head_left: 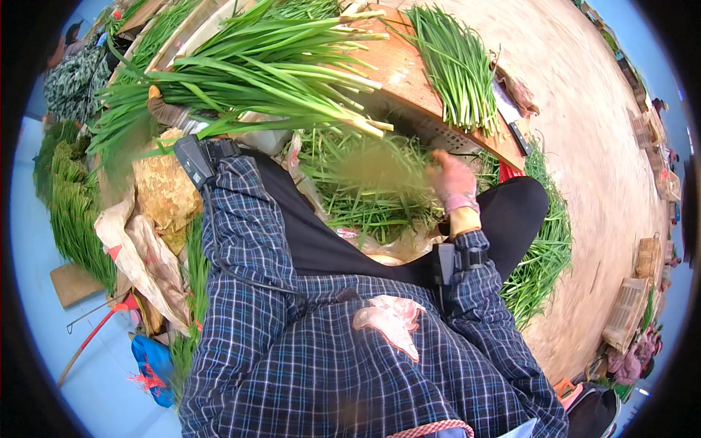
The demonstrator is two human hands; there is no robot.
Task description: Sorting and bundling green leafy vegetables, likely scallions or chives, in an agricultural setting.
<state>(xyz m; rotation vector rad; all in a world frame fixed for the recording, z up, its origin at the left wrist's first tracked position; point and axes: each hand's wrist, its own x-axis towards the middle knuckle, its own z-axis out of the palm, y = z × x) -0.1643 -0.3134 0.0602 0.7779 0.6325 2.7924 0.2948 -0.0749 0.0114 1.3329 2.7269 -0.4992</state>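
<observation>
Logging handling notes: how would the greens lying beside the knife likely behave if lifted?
The greens would probably droop at the ends, being long and thin. Some may slip out, as no tie shows. They seem unlikely to roll, lying spread flat on the board.

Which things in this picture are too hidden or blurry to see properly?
In the head view:
Left hand: mostly behind the long green leaves, so its grip is hidden.
Right hand: blurred, so its exact pose is unclear.
Loose green leaves: partly veiled by a brownish blur.
Far person, upper left: too small to make out.
</observation>
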